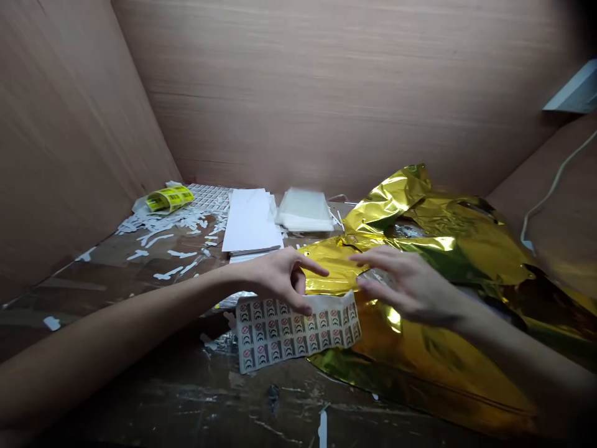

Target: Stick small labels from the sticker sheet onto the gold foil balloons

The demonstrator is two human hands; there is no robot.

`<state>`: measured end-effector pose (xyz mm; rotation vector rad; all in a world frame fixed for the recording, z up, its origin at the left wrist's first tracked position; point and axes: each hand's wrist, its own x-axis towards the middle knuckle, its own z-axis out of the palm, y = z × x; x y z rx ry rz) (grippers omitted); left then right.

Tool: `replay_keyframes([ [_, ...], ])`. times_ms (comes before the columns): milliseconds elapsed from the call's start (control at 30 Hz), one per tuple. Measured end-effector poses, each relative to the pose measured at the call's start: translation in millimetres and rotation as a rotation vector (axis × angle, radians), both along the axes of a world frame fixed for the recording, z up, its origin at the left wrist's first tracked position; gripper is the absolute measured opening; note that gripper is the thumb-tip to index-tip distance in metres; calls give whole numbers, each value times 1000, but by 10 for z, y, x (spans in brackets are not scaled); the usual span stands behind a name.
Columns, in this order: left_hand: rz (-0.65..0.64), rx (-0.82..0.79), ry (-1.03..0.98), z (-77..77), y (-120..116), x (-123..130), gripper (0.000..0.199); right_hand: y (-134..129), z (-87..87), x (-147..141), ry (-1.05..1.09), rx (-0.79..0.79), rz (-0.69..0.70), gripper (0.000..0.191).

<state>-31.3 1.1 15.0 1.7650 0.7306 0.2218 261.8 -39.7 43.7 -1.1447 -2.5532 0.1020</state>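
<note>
In the head view, a strip of red-circled prohibition stickers point(296, 333) is seen at the near edge of crumpled gold metallic foil point(433, 367), its right end overlapping the foil and its left end over the scarred work surface point(186, 398); its white upper margin is met by the left hand point(280, 280), whose curled fingers point(303, 305) are pressed onto it, though whether the strip is clamped cannot be told; the right hand point(410, 289) is held open just beside the strip's right end, its spread fingers point(377, 261) being kept apart above the foil; farther back, a stack of white paper point(249, 221) is placed beside clear plastic sleeves point(304, 210); a yellow label roll point(169, 199) is lying beyond scattered white sticker scraps point(163, 227); cardboard walls point(326, 81) enclose the surface; a white cable point(555, 180) is draped at the right.
</note>
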Motion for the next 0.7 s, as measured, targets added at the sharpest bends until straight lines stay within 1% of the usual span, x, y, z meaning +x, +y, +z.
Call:
replay_keyframes([
  [67,30,24,-54,-51,2,26,79,-143,-86,-252,66,-67,129,42],
  [133,66,33,-105,-107,0,45,69,-186,-182,-409,93,-104,171,33],
  [233,111,1,-150,-165,-4,50,63,-109,-312,-462,131,-61,139,16],
  [300,142,0,-148,-185,0,40,54,-36,-373,-430,156,-24,95,12],
  [367,167,32,-119,-204,16,28,43,-4,-405,-400,152,-7,57,11],
  [433,177,67,-77,-230,43,21,34,-37,-406,-403,100,47,34,15],
  [567,198,75,-59,-297,99,31,28,-240,-348,-542,-104,229,52,38],
  [633,199,78,-78,-318,111,37,27,-357,-319,-629,-184,261,78,44],
  [700,190,68,-78,-325,107,37,29,-467,-295,-642,-223,248,107,45],
])
